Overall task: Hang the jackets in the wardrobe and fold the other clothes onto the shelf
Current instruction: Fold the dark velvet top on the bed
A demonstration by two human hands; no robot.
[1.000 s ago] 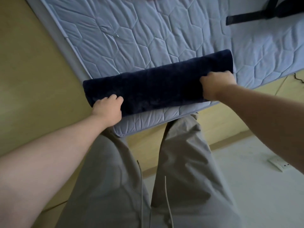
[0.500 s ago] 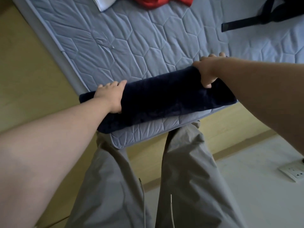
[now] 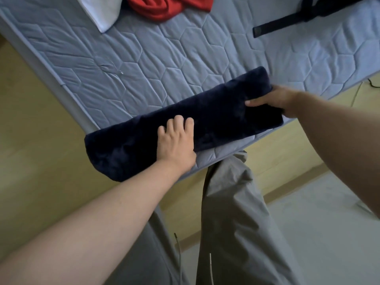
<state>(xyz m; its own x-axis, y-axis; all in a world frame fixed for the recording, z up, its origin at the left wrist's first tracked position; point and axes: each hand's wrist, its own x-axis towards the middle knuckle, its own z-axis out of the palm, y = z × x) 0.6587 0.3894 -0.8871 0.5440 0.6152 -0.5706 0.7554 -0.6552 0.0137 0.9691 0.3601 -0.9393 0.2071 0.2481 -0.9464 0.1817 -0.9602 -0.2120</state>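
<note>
A navy garment (image 3: 226,118) lies at the bed (image 3: 164,64) corner; the left hand (image 3: 176,140) presses it, fingers flat. The right hand (image 3: 273,101) pinches its end.

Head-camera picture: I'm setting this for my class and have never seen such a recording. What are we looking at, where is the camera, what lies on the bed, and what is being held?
There is no machine here. These are a person's two bare hands, filmed by one wide-angle camera worn on their head, looking forward and down. That is why you see both forearms and the person's grey trousers at the bottom. The surface is a quilted blue-grey mattress. Near its edge lies a folded navy garment. The left hand rests on the garment's middle and presses down. The right hand grips its right end, thumb on top. At the far side lie a red garment, a white item and a black strap.
</note>
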